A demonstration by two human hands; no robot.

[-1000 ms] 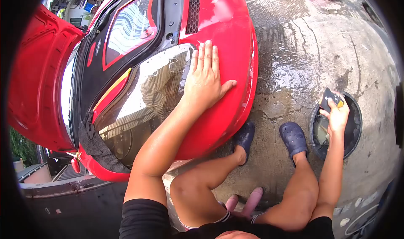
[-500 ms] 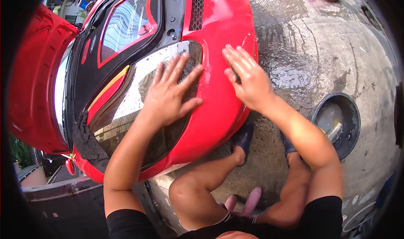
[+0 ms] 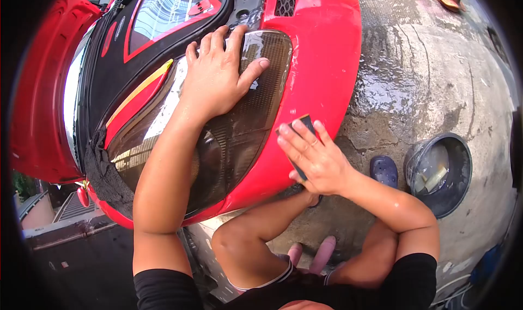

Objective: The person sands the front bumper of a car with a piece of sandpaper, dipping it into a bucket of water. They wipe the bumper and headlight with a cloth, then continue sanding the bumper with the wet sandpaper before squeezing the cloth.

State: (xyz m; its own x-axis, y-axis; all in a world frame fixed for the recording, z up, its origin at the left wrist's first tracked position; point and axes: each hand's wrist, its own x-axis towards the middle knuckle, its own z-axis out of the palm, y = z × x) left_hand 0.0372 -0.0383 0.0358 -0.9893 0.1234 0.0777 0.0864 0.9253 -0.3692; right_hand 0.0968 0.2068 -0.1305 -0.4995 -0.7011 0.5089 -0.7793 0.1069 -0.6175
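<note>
My left hand (image 3: 215,86) lies flat, fingers spread, over the upper part of the tinted headlight (image 3: 259,105) of a red car. Beneath my right hand (image 3: 317,165) is a dark, flat piece of what looks like sandpaper (image 3: 304,123). The fingers press it against the wet red bumper (image 3: 324,64), beside the headlight's lower edge. Only the piece's top corner and a strip by the thumb show; the palm and fingers cover the rest. Small water drops dot the red paint.
A raised red hood (image 3: 46,97) stands at the left. A dark cloth (image 3: 106,176) rests at the headlight's far end. On the wet concrete (image 3: 387,130) to the right stands a dark bucket (image 3: 464,173) with water and a pale object inside. A blue clog (image 3: 384,170) is near my knees.
My right hand has slid down the bumper toward me, and more of the dark piece shows. The left hand has shifted up along the headlight. The view has moved slightly.
</note>
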